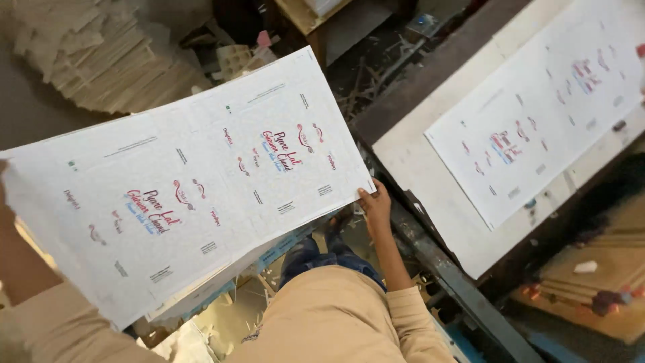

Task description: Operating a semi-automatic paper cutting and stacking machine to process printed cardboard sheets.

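I hold a large white printed sheet (195,175) with red and blue lettering in the air in front of me, tilted. My right hand (375,205) pinches its lower right corner, thumb on top. My left hand (5,202) grips the far left edge and is mostly hidden behind the sheet at the frame's edge. More sheets show under the held one near its lower edge (201,296). A second printed sheet (537,114) lies flat on the pale bed of a machine table (410,161) to the right.
A tall fanned stack of pale paper (101,60) stands at the upper left. A dark metal rail (457,282) runs along the machine table's near edge. Paper scraps litter the floor below. A brown wooden surface (605,282) sits at the lower right.
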